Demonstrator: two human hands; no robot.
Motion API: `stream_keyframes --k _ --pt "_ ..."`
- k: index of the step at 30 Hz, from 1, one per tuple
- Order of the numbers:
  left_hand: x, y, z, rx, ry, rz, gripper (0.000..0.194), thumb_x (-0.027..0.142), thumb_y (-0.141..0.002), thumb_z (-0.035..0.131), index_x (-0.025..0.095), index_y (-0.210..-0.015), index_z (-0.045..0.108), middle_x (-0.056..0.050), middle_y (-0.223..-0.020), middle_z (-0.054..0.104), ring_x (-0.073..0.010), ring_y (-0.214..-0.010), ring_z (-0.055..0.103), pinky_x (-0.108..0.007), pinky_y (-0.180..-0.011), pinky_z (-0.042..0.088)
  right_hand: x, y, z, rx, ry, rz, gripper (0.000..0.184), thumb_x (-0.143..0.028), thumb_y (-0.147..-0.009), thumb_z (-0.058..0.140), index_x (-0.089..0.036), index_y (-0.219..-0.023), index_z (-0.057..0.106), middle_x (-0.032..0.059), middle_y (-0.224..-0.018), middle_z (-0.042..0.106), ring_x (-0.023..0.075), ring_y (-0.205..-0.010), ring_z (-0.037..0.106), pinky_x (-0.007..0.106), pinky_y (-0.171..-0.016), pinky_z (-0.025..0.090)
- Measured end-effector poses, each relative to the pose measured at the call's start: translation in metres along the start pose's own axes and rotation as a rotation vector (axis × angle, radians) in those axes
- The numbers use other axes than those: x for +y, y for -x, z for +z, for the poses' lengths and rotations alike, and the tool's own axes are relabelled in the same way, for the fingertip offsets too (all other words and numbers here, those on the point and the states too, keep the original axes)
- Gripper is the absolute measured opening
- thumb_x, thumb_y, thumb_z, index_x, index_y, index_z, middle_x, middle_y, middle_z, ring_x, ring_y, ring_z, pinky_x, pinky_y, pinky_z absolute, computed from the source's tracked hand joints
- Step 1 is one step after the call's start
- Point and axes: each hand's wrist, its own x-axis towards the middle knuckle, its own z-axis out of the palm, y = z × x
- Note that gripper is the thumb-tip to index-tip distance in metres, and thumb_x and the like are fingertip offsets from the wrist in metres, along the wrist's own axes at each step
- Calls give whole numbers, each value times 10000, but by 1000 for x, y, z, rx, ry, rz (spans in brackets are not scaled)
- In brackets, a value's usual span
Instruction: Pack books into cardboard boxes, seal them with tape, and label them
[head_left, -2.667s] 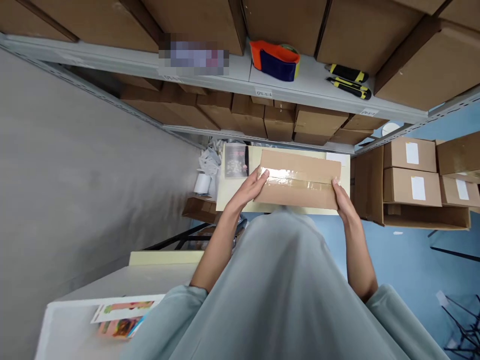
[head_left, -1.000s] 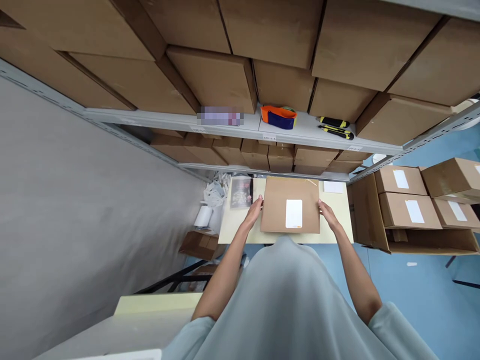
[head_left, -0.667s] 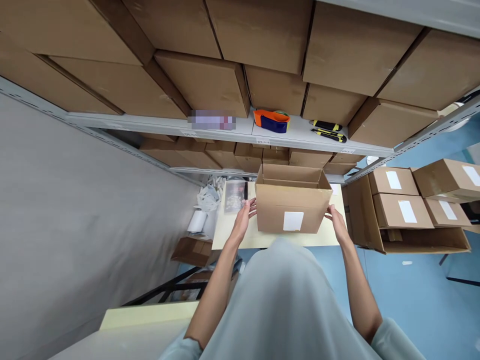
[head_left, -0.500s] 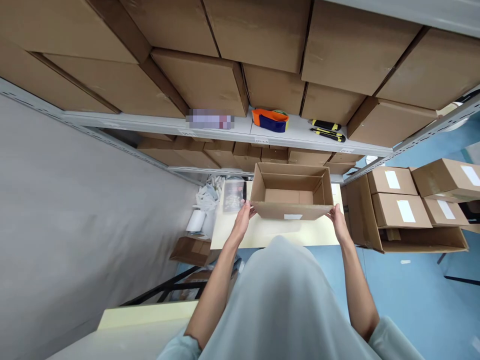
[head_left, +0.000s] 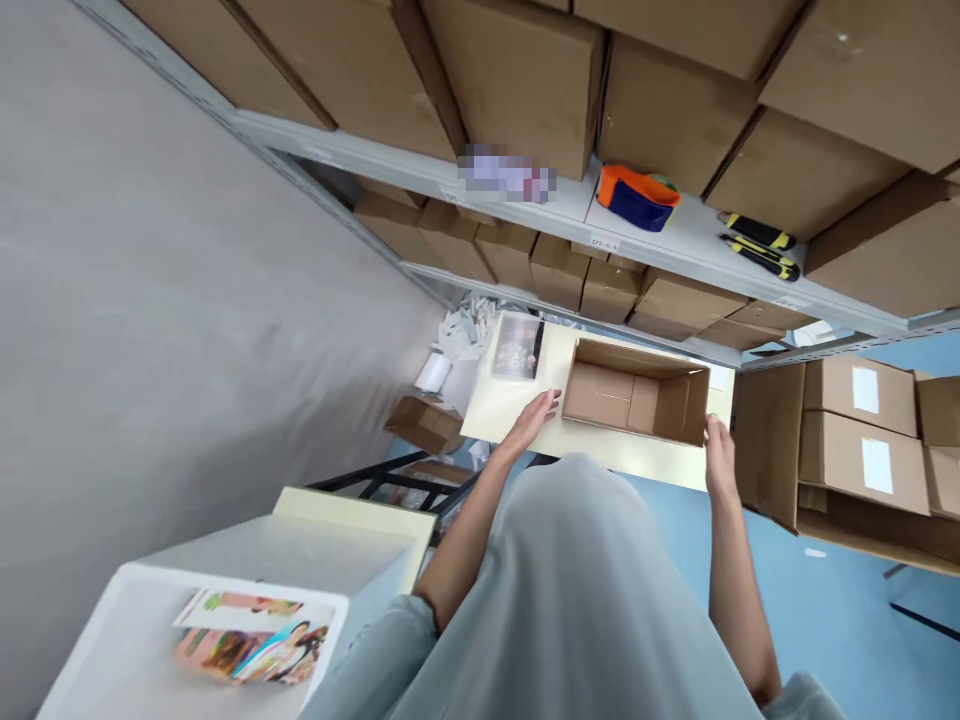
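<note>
The left hand (head_left: 535, 416) is hovering ungripped, fingers extended, just beside one short end of an open-topped cardboard carton (head_left: 626, 400); the right hand (head_left: 719, 450) is meeting the opposite end, though whether it is grasping I cannot tell. This flanking is probably keeping the carton steady. It is sitting on the cream tabletop (head_left: 504, 405), mouth upward, showing plain brown walls and a seamed bottom. Beyond, utility knives (head_left: 761, 258) are lying on the shelf (head_left: 697, 224), seemingly for easy reach.
</note>
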Motion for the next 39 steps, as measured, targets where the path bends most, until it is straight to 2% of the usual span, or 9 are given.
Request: stream_keyframes --k 4,6,9,11,13,17,20,28,39 --pt "-4 -2 -40 144 10 47 679 748 -993 531 205 -1368 690 -168 -1589 621 -339 -1434 627 -482 -1205 516 -93 41 19 101 110 -340 580 -664 -978 635 -206 -1330 692 173 -1528 645 338 -1463 591 581 -1250 444" --pt "-6 -8 -64 226 3 49 638 712 -1008 525 206 -1361 689 -160 -1569 636 -328 -1410 642 -472 -1186 529 -140 76 47 -46 89 -461 474 -586 -1031 609 -261 -1370 673 147 -1558 621 330 -1508 551 598 -1270 427" --pt "-11 -20 -99 347 -29 48 574 639 -1024 549 207 -1380 677 -152 -1530 662 -325 -1423 626 -475 -1187 528 -176 126 120 -476 48 -469 403 -530 -1052 612 -318 -1391 667 136 -1548 635 323 -1500 557 585 -1288 419" --pt "-15 -32 -119 413 -73 66 563 594 -1019 601 203 -1421 655 -160 -1529 657 -334 -1454 596 -485 -1215 504 -171 144 186 -665 0 -442 422 -511 -1050 622 -308 -1420 641 127 -1545 638 310 -1500 559 569 -1289 424" --pt "-18 -49 -135 463 -125 92 596 567 -1010 640 198 -1477 618 -176 -1570 619 -347 -1491 558 -501 -1251 466 -150 144 259 -671 -27 -388 461 -505 -1036 623 -263 -1428 613 154 -1554 619 308 -1501 552 549 -1279 433" --pt "-32 -99 -150 491 -287 176 727 563 -1001 648 160 -1591 513 -209 -1700 474 -369 -1619 394 -537 -1355 308 -99 100 387 -437 76 -95 466 -398 -1034 565 -144 -1425 566 227 -1508 614 320 -1475 556 522 -1266 417" --pt "-51 -139 -145 455 -416 202 853 575 -969 682 92 -1633 454 -247 -1783 315 -415 -1702 190 -560 -1400 162 -72 55 442 -246 186 109 427 -326 -1027 551 -122 -1401 569 250 -1477 617 352 -1444 557 544 -1240 414" --pt "-100 -171 -118 290 -556 233 819 409 -976 645 51 -1663 380 -272 -1813 213 -436 -1720 55 -650 -1385 108 -27 1 472 -118 339 265 245 -288 -989 567 -167 -1162 691 255 -1317 660 435 -1365 565 639 -1148 420" --pt "-106 -153 -108 93 -623 270 775 293 -914 668 112 -1640 464 -211 -1812 273 -435 -1721 -9 -703 -1369 113 -20 -6 477 -67 312 222 246 -371 -993 599 -191 -961 764 200 -1123 735 391 -1239 636 584 -1122 463"
